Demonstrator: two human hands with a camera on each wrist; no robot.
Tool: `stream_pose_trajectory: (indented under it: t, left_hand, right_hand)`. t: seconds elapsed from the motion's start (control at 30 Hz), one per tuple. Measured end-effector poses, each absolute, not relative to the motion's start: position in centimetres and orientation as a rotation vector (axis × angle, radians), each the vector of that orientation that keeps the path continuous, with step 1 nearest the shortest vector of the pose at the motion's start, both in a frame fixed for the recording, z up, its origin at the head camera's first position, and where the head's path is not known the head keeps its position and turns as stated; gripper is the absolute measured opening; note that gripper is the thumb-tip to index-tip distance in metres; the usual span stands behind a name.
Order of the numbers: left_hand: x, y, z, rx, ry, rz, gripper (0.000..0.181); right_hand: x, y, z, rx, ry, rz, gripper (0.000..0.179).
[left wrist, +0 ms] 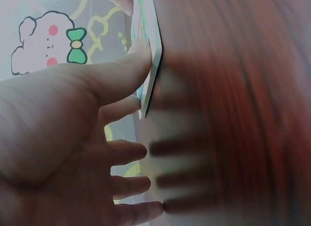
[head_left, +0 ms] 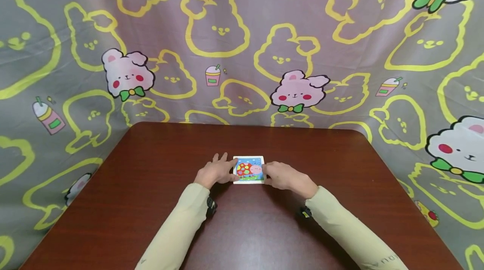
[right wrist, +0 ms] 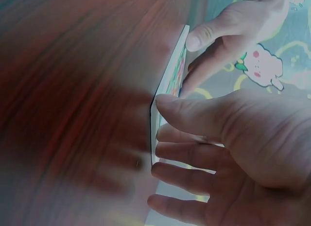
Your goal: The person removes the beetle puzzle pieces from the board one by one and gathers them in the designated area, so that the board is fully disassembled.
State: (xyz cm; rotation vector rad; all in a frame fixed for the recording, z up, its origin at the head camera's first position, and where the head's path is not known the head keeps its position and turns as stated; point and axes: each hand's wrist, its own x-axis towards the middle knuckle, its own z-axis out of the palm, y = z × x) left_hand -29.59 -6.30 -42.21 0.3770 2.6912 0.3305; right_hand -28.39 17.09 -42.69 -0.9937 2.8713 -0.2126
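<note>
A small, flat picture board (head_left: 248, 170) with a white border shows a spotted red ladybird on blue. My left hand (head_left: 215, 171) holds its left side, thumb at the near corner and index finger by the far one. The other left fingers (left wrist: 129, 187) reach straight out past the board, their tips close over the table. On the right side, my right hand (head_left: 285, 176) holds the edge between its thumb at the near corner and fingers along the side. The right little finger (right wrist: 177, 206) extends beyond the board's far corner. The board lies level, close against the tabletop.
The dark red-brown wooden table (head_left: 170, 148) spreads out around both hands. A grey cloth (head_left: 242, 64) printed with rabbits and yellow outlines hangs behind the table and along its sides. Dark wrist devices (head_left: 211, 208) sit under the pale sleeves (head_left: 177, 224).
</note>
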Motion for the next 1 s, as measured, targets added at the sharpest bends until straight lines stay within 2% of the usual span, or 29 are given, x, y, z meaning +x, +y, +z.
stream_pose_trajectory:
  t: [0.1,0.43,0.7,1.0]
  left_hand:
    - [-29.8,-5.5,-42.3,0.39,2.693,0.332,0.069]
    - [-29.7,-3.0,-42.6,0.43,2.705,0.327,0.068]
    - [-29.5,-2.4,-42.8,0.445,2.72,0.343,0.068]
    - [-29.5,-2.5,-43.1,0.449,2.726,0.376,0.068]
  right_hand:
    - [-28.2,17.9,-42.6,-0.924,2.871,-0.196,0.009]
    - [-27.5,20.5,-42.9,-0.809,2.861,-0.273,0.025]
    - [-27.8,21.2,-42.5,-0.795,2.82,-0.311,0.018]
    - [-30.0,21.7,-41.1,-0.769,2.719,-0.522,0.022]
